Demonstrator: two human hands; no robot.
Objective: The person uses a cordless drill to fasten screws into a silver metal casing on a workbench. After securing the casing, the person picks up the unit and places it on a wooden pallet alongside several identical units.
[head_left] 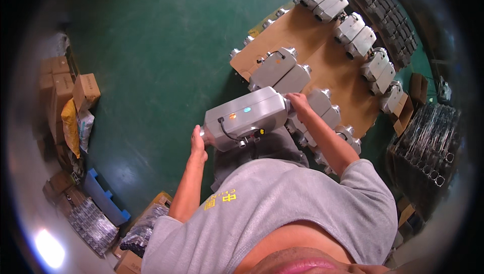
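Observation:
I carry a silver boxy air heater (247, 115) in front of my waist, one hand at each end. My left hand (198, 145) is closed around the round port at its left end, with the fingers partly hidden. At the other end, my right hand (298, 105) grips the opposite port. The casing has bevelled edges, an orange and a blue round sticker, a black cable, and short pipe fittings low on the near side. Just beyond it, similar heaters (276, 69) lie side by side on a cardboard sheet (307, 37).
More silver heaters (355, 34) line the far right of the cardboard, beside stacked dark parts (388, 16). A film-wrapped stack (426, 143) stands right. Cartons (85, 91), a yellow sack (69, 125) and a blue pallet (103, 196) are left, on green floor (136, 62).

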